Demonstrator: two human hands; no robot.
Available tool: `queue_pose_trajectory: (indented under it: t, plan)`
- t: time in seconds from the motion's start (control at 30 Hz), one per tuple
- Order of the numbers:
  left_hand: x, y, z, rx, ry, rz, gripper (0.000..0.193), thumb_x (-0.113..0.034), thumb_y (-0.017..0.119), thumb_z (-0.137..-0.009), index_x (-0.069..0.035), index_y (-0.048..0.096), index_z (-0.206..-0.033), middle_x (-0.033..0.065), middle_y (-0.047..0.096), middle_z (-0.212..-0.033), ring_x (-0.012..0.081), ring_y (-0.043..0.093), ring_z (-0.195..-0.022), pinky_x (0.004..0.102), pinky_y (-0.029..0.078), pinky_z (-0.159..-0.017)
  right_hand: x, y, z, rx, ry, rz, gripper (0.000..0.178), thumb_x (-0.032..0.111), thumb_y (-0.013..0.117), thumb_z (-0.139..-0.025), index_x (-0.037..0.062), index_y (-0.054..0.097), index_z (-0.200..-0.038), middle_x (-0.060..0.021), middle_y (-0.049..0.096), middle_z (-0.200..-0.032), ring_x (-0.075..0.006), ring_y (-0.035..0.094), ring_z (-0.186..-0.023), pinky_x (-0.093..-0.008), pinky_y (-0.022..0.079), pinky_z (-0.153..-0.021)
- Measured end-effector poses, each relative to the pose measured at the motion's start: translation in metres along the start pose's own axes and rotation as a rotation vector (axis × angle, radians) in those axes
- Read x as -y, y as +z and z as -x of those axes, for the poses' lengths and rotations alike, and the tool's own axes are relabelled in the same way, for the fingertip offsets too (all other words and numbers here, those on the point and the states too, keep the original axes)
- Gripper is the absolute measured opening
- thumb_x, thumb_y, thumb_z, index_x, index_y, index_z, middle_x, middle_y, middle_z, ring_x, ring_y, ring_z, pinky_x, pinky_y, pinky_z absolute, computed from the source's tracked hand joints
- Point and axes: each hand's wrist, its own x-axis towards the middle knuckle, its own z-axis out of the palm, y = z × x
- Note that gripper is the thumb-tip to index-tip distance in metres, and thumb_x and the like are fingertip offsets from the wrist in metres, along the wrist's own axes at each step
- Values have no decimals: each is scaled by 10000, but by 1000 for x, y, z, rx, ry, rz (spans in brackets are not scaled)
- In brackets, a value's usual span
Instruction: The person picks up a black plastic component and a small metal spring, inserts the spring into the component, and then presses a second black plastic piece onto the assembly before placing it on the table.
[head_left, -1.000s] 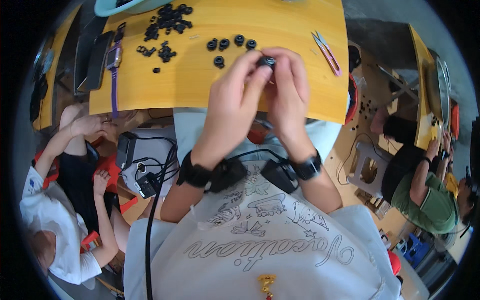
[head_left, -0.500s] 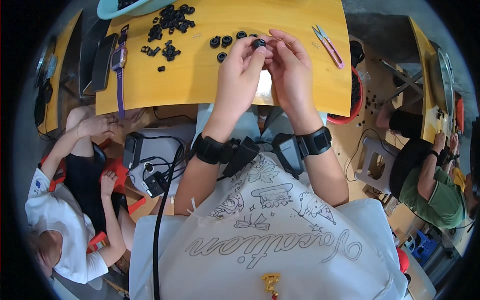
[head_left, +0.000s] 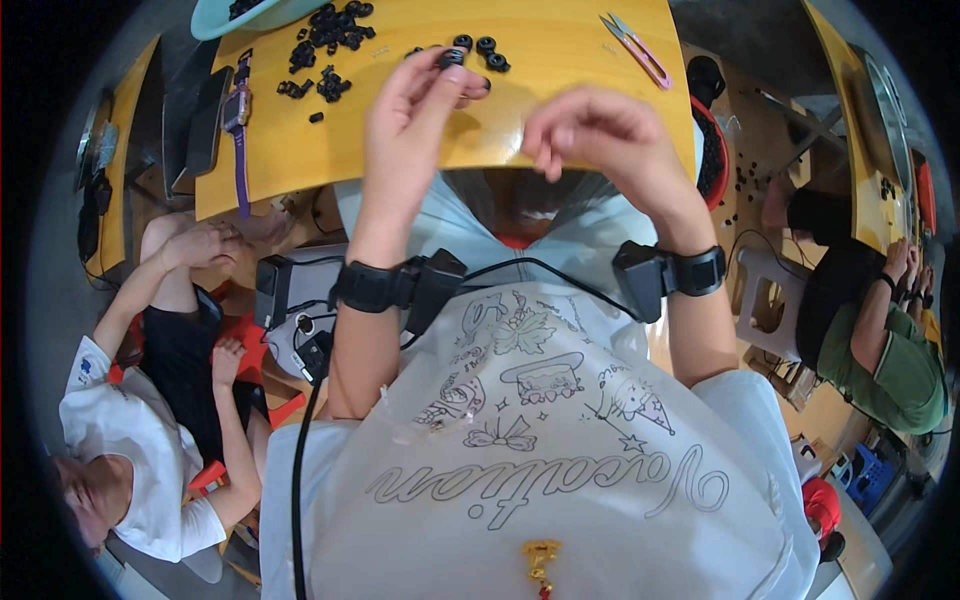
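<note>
My left hand (head_left: 410, 125) is raised over the table's near side, its thumb and fingers closed on a small black ring-shaped part (head_left: 452, 59). Another dark spot shows by the tips of its lower fingers; what it is I cannot make out. My right hand (head_left: 605, 135) hangs apart from it, over the table's front edge. Its fingers look curled but are smeared by motion, and whether anything is between them is hidden. Beyond my left hand lie several round black parts (head_left: 486, 46) of a similar look.
Heaped small black parts (head_left: 335, 30) lie at the far left beside a pale green basin (head_left: 215, 22). A purple-strapped watch (head_left: 238, 110) and pink-handled thread snips (head_left: 645, 58) rest on the yellow table (head_left: 330, 160). A red basin (head_left: 718, 170) stands right. Other people sit on both sides.
My hands have come apart: the left went left and up with the black part, the right went right and toward me. The table sits slightly higher in view.
</note>
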Motion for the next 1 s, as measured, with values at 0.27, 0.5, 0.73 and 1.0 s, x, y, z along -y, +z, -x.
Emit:
queue_pose_trajectory:
  t: [0.27, 0.5, 0.73, 1.0]
  plan:
    - [-4, -30, 21, -87, 70, -53, 219, -110, 504, -871, 31, 518, -1038, 93, 608, -874, 152, 585, -816, 249, 444, -744, -114, -2, 20, 271, 456, 618, 250, 175, 471, -842, 42, 581, -1024, -54, 595, -885, -117, 556, -784, -236, 444, -688]
    - [-11, -45, 14, -248, 120, -64, 220, -90, 493, -875, 44, 501, -1049, 91, 600, -847, 138, 573, -807, 250, 450, -745, -209, -49, -61, 15, 904, 643, 195, 154, 458, -817, 55, 567, -945, -28, 541, -721, -173, 551, -680, -277, 447, -556]
    - [-44, -67, 33, -475, 163, -248, 242, -36, 471, -857, 37, 472, -1088, 92, 567, -848, 140, 552, -783, 260, 444, -755, -253, -38, -178, 157, 647, 646, 203, 144, 456, -810, 60, 563, -961, -38, 546, -723, -186, 554, -673, -287, 450, -558]
    - [-26, -66, 37, -559, 61, -322, 263, -170, 490, -866, 8, 459, -1056, 77, 483, -790, 153, 454, -738, 267, 373, -667, -325, -51, -223, 172, 480, 557, 216, 133, 454, -803, 66, 557, -980, -50, 550, -725, -200, 557, -665, -299, 453, -561]
